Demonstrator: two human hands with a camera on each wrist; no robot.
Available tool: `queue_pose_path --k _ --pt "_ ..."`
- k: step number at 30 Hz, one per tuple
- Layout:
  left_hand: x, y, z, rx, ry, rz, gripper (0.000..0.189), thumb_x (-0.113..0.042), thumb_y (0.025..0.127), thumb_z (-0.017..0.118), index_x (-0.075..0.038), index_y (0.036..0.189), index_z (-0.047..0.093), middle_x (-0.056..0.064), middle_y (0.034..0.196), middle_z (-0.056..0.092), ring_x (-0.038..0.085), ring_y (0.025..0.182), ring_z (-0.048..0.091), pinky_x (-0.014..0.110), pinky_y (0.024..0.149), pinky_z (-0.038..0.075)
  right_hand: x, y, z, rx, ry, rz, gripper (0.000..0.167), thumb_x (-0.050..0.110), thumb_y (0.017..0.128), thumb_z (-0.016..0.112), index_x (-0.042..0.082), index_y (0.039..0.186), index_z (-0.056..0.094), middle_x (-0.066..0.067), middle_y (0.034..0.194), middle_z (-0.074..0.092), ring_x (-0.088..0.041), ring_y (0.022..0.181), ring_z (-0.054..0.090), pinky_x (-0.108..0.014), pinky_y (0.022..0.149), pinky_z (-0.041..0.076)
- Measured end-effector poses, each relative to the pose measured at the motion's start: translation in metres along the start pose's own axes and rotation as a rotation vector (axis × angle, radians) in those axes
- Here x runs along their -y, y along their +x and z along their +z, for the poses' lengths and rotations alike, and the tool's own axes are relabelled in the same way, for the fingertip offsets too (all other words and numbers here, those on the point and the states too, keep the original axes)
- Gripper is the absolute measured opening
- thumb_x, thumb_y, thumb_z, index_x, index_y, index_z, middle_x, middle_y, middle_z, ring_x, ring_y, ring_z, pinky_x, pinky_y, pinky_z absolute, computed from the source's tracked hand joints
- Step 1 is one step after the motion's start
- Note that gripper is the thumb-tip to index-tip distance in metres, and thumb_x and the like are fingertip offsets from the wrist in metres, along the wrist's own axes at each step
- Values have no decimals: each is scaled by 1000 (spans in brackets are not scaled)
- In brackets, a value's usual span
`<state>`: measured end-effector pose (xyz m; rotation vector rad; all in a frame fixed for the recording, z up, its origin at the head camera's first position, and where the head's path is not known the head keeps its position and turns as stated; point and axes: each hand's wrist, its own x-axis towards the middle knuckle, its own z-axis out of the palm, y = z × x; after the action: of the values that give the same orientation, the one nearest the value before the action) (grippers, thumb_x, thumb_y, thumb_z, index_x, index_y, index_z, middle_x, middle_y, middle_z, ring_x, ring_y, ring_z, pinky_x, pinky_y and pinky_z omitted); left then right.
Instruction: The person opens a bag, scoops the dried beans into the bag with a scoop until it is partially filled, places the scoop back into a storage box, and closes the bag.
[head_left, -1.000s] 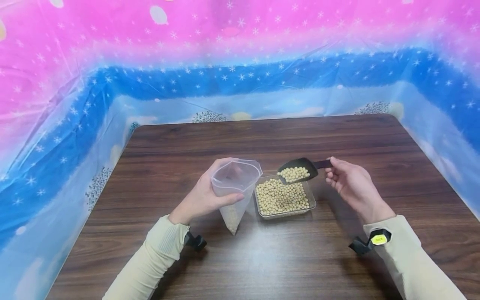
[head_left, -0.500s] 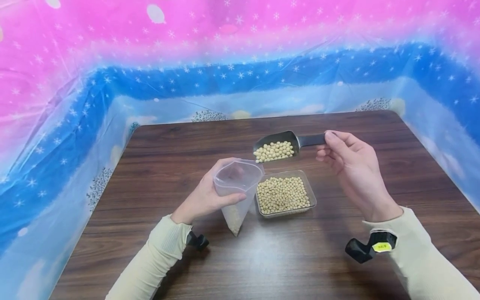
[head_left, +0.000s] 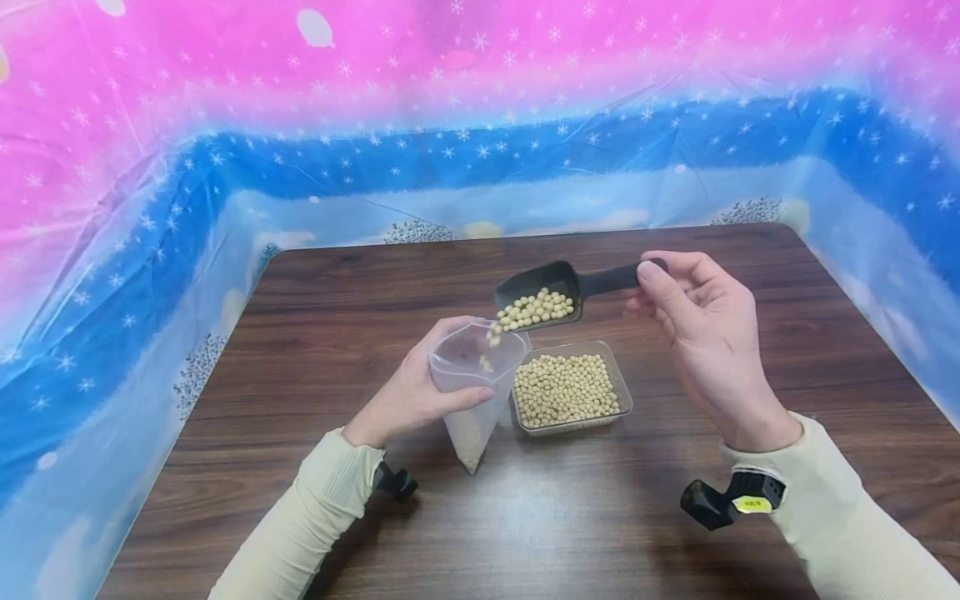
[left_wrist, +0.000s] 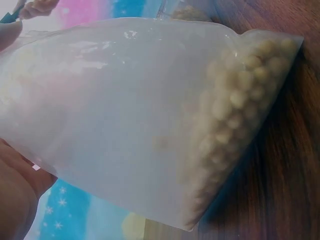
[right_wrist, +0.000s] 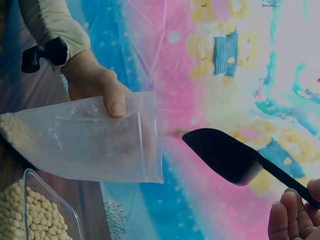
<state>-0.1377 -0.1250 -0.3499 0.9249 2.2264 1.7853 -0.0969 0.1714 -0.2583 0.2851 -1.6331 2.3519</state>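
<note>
From above, the bag [head_left: 474, 415] is partly blocked by the scoop [head_left: 538, 283]; from the left, the box [head_left: 622, 385] by the bag. The table [head_left: 330, 300] could be crossed at far left.

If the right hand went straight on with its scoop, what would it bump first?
The scoop in the right hand would probably touch the bag first, though depth is unclear.

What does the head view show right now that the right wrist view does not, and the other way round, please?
Only the head view shows the beans lying in the scoop and the right sleeve.

Only the right wrist view shows the scoop's underside and the cartoon figures on the cloth.

Both show the left hand holding the bag, the right hand holding the scoop, and the tub.
</note>
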Motion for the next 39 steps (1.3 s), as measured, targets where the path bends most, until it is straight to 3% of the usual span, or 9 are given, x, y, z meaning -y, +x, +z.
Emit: queue_pose_path --k 9,14,16,19,23,28,34,39 --pt "3 -2 -2 -13 48 22 72 -18 79 83 -28 138 44 -3 130 54 20 107 60 42 88 52 5 -5 10 -60 -322 -132 21 6 88 71 0 107 66 -6 77 71 -17 66 67 -25 74 54" --pt "4 -4 -1 -11 25 20 71 -15 79 82 -25 139 44 0 125 57 20 106 61 42 89 52 0 -10 9 -39 -439 -412 21 -6 85 69 -10 106 65 -4 78 68 -13 69 63 -21 66 49" --pt "3 -4 0 -8 2 13 72 -13 79 82 -25 139 43 2 124 58 21 106 61 42 90 52 -1 -11 5 -49 -534 -524 22 -8 86 67 -12 107 64 -3 81 65 -13 70 59 -21 64 45" --pt "3 -6 0 -14 -1 6 73 -12 79 82 -25 140 43 3 123 58 21 106 61 41 89 52 -5 -11 -7 -44 -731 -563 22 -4 89 65 -9 110 63 -5 84 61 -10 70 53 -19 62 42" --pt "3 -7 0 -20 -3 9 73 -10 80 81 -24 140 43 5 123 58 23 106 60 42 90 52 -23 -11 -30 43 -1027 -476 20 5 92 65 0 111 63 -3 80 59 -7 61 49 -16 54 38" --pt "4 -5 -1 -26 -16 28 73 -7 80 80 -21 140 42 6 124 57 25 107 60 43 91 51 -45 -15 -53 57 -1144 -291 19 17 96 62 5 111 63 -2 73 55 -13 57 44 -20 52 34" --pt "5 -4 -1 -62 11 46 71 -8 79 81 -22 139 43 3 124 57 25 106 61 41 91 52 -62 -21 -69 16 -1064 -2 28 28 101 53 3 114 59 -10 85 66 -12 71 58 -19 59 43" --pt "6 -3 -1 -69 -10 53 71 -6 79 80 -21 138 44 4 122 58 25 106 62 41 91 52 -74 -23 -79 -40 -825 249 34 26 102 51 -5 115 52 -9 83 67 -7 73 63 -20 65 54"
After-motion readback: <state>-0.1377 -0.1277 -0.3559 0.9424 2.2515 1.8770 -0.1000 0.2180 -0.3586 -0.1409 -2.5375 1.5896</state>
